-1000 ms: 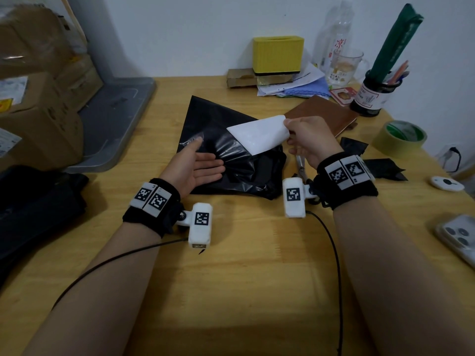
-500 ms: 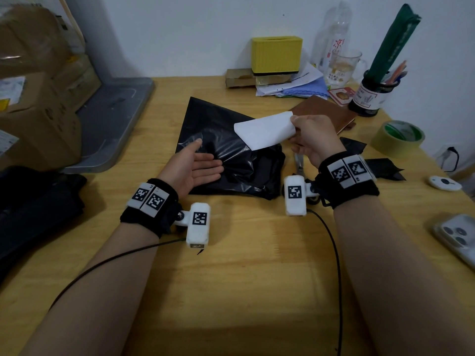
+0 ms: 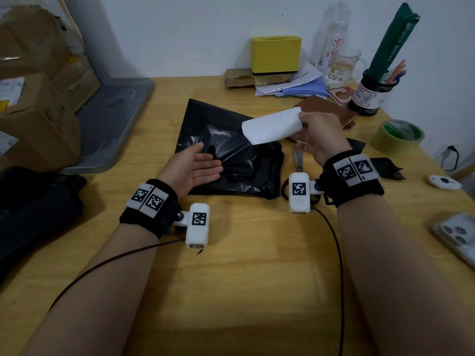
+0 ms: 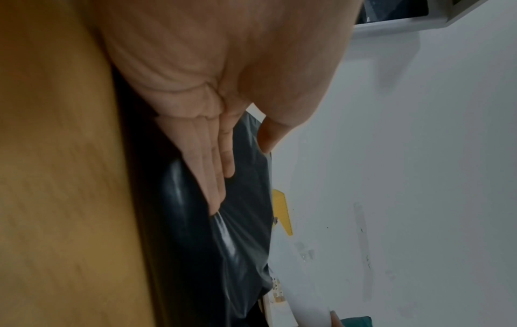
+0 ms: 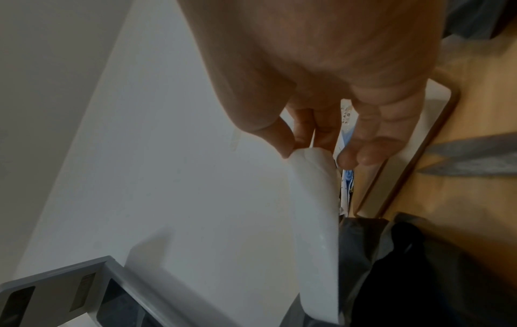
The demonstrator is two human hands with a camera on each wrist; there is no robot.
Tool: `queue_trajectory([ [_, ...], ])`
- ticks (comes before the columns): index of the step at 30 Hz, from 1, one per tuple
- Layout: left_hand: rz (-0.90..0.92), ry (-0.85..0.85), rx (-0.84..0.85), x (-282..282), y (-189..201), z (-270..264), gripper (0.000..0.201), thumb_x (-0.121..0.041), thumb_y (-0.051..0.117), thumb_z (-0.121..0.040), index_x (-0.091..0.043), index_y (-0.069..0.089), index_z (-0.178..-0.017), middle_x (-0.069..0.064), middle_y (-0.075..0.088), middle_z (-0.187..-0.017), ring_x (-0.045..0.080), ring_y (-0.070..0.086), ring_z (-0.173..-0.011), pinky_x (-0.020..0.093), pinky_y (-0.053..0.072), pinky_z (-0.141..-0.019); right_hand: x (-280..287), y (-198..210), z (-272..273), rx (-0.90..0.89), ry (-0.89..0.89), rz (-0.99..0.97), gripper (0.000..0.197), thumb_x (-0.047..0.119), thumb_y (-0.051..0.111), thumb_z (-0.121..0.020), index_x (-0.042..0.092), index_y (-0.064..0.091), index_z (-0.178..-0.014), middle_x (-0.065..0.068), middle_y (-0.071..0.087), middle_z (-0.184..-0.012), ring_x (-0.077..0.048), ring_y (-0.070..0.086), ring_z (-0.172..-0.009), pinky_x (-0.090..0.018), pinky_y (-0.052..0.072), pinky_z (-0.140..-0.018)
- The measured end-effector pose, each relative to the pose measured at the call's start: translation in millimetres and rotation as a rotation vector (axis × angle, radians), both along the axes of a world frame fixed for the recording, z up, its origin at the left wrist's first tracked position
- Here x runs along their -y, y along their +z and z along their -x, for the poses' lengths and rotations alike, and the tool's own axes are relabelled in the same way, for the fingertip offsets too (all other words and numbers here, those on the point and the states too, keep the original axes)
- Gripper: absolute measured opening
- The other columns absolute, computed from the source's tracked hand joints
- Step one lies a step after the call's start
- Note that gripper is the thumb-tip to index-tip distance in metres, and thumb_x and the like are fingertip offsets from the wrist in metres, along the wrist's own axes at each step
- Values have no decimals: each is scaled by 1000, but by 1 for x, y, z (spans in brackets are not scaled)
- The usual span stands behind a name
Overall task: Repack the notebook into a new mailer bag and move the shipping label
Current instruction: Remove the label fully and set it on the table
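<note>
A black mailer bag (image 3: 226,150) lies crumpled on the wooden table, its near right part bunched up. My right hand (image 3: 316,137) holds the white shipping label (image 3: 272,125) in the air above the bag's right side, pinching its right end (image 5: 305,154) between thumb and fingers. My left hand (image 3: 195,168) lies flat with straight fingers on the bag's left edge (image 4: 196,221). The brown notebook (image 3: 326,109) lies behind my right hand, partly hidden by it.
Scissors (image 3: 298,160) lie beside the bag under my right wrist. Black bag scraps (image 3: 385,168), a tape roll (image 3: 398,137), a phone (image 3: 457,237) and a white remote (image 3: 444,181) sit at the right. A yellow box (image 3: 276,55), papers, a mug and a pen cup line the back; cardboard boxes (image 3: 33,111) stand left.
My right hand has lifted the label up and to the right, away from the bag. My left hand has stayed flat on the bag.
</note>
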State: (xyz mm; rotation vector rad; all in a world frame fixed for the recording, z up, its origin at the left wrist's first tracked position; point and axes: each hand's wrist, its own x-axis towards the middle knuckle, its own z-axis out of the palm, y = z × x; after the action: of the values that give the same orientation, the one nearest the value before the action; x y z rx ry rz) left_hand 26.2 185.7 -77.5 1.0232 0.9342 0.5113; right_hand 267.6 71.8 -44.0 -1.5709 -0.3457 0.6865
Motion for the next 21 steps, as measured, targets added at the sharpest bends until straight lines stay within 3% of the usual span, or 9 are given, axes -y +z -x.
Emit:
queue_trajectory([
  [3,0,-1,0,0,0,0,44,-37,47,-104,3,56,-121,21,72,-111,28,74,-96,34,63,-72,1,1,1,-22,-14,-20,13,22,57,-101,16,61,-112,-14,69,-121,-33,72,-105,-32,50,-64],
  [6,-1,-2,-4,0,0,0,44,-37,47,-104,3,55,-122,21,72,-111,28,74,-96,34,63,-73,2,1,-1,-42,-32,-52,9,20,56,-101,17,60,-108,-15,67,-122,-33,73,-101,-32,52,-61],
  [9,0,-1,-6,0,0,0,44,-36,48,-103,2,54,-123,21,72,-111,28,74,-96,34,63,-72,3,0,-3,-72,-56,-113,3,18,55,-101,18,58,-102,-17,65,-124,-33,73,-100,-39,63,-75],
  [11,2,0,-8,1,0,0,43,-36,48,-104,2,54,-124,21,72,-111,28,74,-95,33,62,-71,4,2,-4,-84,-74,-135,4,18,54,-102,18,57,-104,-17,64,-123,-35,73,-99,-44,63,-83],
  [15,4,12,-19,1,0,-1,41,-34,49,-103,2,54,-123,21,72,-110,27,75,-94,33,62,-72,5,10,0,-67,-67,-170,7,18,55,-102,20,59,-97,-16,65,-121,-36,73,-100,-43,63,-79],
  [19,-31,-12,-72,6,8,-2,37,-29,51,-102,-2,56,-127,15,74,-110,27,75,-94,36,62,-75,3,23,17,19,37,-203,7,19,59,-101,15,65,-98,-14,67,-107,-31,70,-100,-51,62,-84],
  [21,-91,-55,-103,11,17,-2,37,-28,52,-101,-6,56,-131,9,76,-108,27,74,-97,38,61,-79,5,30,30,98,100,-207,11,20,60,-100,14,66,-93,-13,68,-102,-29,71,-94,-46,63,-81],
])
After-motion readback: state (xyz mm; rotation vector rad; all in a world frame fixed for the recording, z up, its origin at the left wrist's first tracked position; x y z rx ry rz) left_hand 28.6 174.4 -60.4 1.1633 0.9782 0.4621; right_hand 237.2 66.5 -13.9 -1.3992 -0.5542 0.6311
